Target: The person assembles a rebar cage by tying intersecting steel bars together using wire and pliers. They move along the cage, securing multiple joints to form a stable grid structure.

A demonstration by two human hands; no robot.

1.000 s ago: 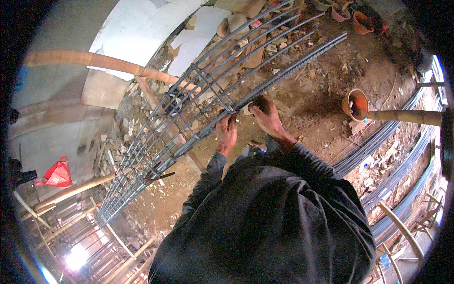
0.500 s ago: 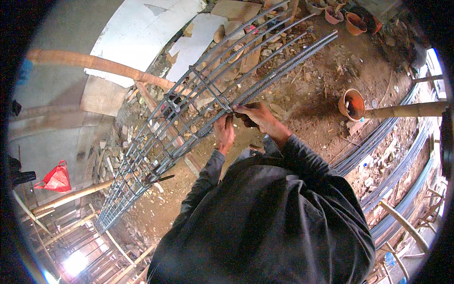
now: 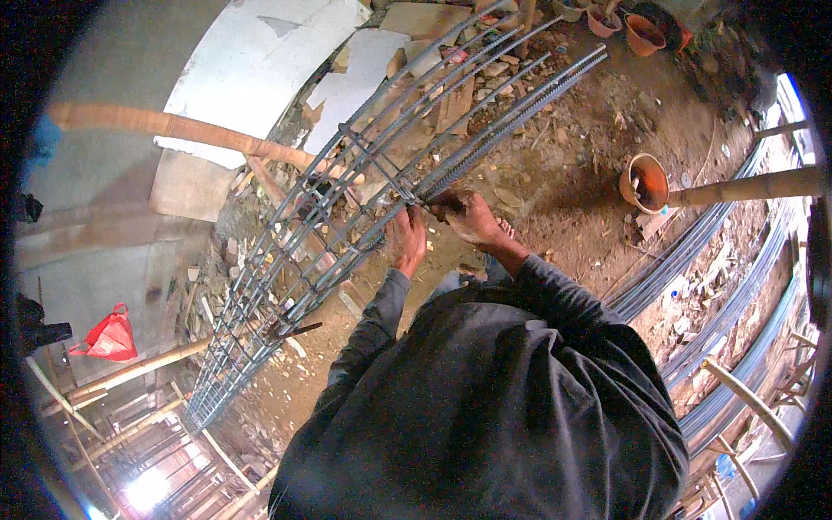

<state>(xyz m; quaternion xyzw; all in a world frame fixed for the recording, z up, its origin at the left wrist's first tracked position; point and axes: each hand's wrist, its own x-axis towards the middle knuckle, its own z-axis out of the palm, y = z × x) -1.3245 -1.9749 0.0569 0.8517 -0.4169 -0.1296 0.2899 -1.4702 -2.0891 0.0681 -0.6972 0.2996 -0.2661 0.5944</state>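
Steel on show, rods tied into a long cage point(image 3: 349, 259) slanting from lower left to upper right, and both hands are up at its near edge, right where a hoop point(image 3: 374, 161) crosses the long rods! Left hand point(image 3: 405, 237) has its fingers bent in against that corner, touching the metal, seemingly to steady it; whether they close round the rod, I cannot tell. Right hand point(image 3: 472, 220) sits just beside it, fingers curled in toward the same crossing, tips dark and hidden, so no call on what they pinch. Working both hands at one joint likely lets one brace while the other handles fine detail. Over left, a bamboo pole point(image 3: 173, 121) reaches in to meet the cage, perhaps as a prop, though the contact is hard to read. Now the edges: rod ends jut beyond the hoop to the upper right, a snag risk for a sleeve. Room looks widest right of the right hand, dirt floor point(image 3: 589, 173) running out to an orange bucket point(image 3: 660, 185) well apart, with long rod bundles point(image 3: 693, 251) beyond; tightest for the left hand, hemmed by the cage's lattice
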